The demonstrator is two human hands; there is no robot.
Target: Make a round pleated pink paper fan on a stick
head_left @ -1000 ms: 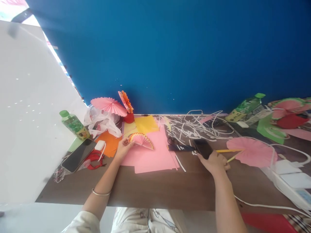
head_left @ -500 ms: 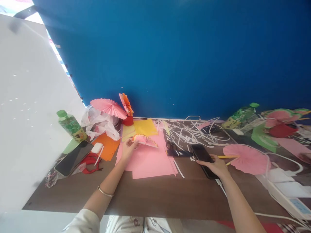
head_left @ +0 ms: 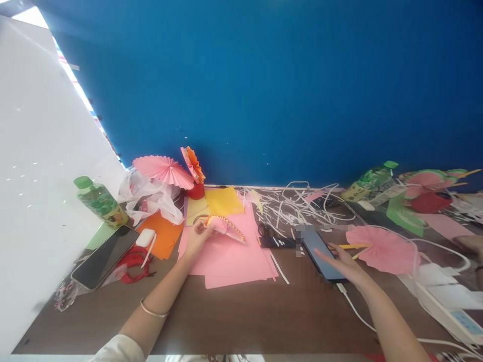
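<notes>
My left hand (head_left: 198, 237) pinches the left end of a small pleated paper fan (head_left: 227, 228), pink with a yellow-orange zigzag edge. The fan is over a stack of pink paper sheets (head_left: 230, 261). Over on the right, my right hand (head_left: 346, 264) has its fingers stretched out above a smartphone (head_left: 322, 255) lying on the table. Its screen is lit and a white cable runs from its lower end. Beside that hand lies a round pink paper fan (head_left: 385, 250) with yellow sticks (head_left: 350, 246).
White cables (head_left: 302, 208) and paper strips tangle at the back. Scissors (head_left: 266, 230) lie between the pink sheets and the phone. At left are a green-capped bottle (head_left: 100, 201), another phone (head_left: 105, 256) and orange paper (head_left: 162, 234). A power strip (head_left: 449, 314) and another person's hand (head_left: 470, 244) are at right.
The phone's screen has gone from dark to lit. My right hand's fingers have shifted from the phone's edge to over its screen. My left hand still holds the small fan.
</notes>
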